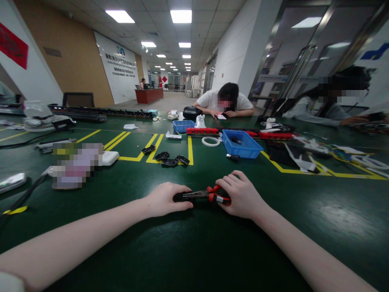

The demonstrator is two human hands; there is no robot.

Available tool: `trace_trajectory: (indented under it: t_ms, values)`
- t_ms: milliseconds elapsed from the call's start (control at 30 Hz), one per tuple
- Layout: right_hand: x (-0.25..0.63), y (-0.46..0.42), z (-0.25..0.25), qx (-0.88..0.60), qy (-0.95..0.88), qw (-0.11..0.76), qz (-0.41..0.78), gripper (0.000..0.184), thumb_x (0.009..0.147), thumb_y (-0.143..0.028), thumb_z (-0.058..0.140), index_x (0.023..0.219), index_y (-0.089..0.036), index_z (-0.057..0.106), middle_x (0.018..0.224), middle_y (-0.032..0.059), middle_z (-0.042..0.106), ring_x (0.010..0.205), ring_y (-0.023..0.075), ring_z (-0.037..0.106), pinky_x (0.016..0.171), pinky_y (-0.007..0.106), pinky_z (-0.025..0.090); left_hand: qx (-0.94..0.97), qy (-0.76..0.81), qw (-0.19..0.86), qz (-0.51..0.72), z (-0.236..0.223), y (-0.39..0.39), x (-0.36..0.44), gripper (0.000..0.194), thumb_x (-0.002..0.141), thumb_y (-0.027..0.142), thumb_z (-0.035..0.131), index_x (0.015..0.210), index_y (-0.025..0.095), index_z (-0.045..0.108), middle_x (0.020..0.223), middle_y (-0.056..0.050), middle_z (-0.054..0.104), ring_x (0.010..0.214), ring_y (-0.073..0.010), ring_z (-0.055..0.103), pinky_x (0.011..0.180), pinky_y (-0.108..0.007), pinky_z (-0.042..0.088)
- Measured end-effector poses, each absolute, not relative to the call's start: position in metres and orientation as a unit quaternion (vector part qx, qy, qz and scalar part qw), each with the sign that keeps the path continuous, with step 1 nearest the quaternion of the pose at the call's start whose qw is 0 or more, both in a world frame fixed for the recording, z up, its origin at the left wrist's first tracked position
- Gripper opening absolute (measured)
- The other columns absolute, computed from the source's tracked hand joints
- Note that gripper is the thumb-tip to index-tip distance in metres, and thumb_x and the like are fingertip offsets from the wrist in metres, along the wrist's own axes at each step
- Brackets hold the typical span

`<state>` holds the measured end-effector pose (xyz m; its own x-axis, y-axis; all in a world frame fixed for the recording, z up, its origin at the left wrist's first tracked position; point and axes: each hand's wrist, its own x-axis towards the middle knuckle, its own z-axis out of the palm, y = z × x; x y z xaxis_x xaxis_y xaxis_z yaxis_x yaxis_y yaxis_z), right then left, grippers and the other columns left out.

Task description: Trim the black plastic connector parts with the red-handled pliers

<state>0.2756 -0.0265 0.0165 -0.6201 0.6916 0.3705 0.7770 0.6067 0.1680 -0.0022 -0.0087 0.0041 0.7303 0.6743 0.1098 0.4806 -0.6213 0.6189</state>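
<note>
Head view: hands (pixel 165 198) grip a black part (pixel 178 197) and pliers (pixel 201 194) above a green table (pixel 194 251) under ceiling lights (pixel 181 16).

Ceiling light panels (pixel 181 16) lit; brown wall (pixel 79 61) left; red desk (pixel 148 96) far back; grey floor (pixel 178 104).

I held long-nosed steel pliers with red-and-black handles (pixel 204 194) nearly level in my right hand (pixel 241 195), handles parted, their nose overlapping the small black piece (pixel 178 197) between my left hand's (pixel 165 199) thumb and fingers.
</note>
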Motion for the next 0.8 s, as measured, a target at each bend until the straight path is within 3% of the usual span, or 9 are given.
trace_trajectory:
  t_ms: [233, 800]
  values:
    - [0.2765, -0.0255, 0.015, -0.414, -0.887, 0.138, -0.153, 0.034, 0.077, -0.038, 0.065, 0.101, -0.013, 0.068, 0.092, 0.0106, 0.071, 0.088, 0.0252, 0.063, 0.096, 0.043, 0.035, 0.886, 0.325, 0.286, 0.165, 0.0055, -0.0088, -0.002, 0.038, 0.087, 0.044, 0.069, 0.119, 0.022, 0.066, 0.098, -0.001, 0.072, 0.081, -0.0182, 0.065, 0.067, -0.026, 0.043]
    - [0.2763, -0.0246, 0.0137, -0.405, -0.889, 0.158, -0.146, 0.038, 0.076, -0.033, 0.064, 0.108, -0.013, 0.066, 0.095, 0.0105, 0.072, 0.085, 0.024, 0.064, 0.095, 0.043, 0.036, 0.881, 0.339, 0.29, 0.156, 0.0054, -0.0085, -0.0028, 0.038, 0.091, 0.048, 0.063, 0.117, 0.022, 0.067, 0.096, -0.002, 0.072, 0.08, -0.0193, 0.066, 0.069, -0.027, 0.043]
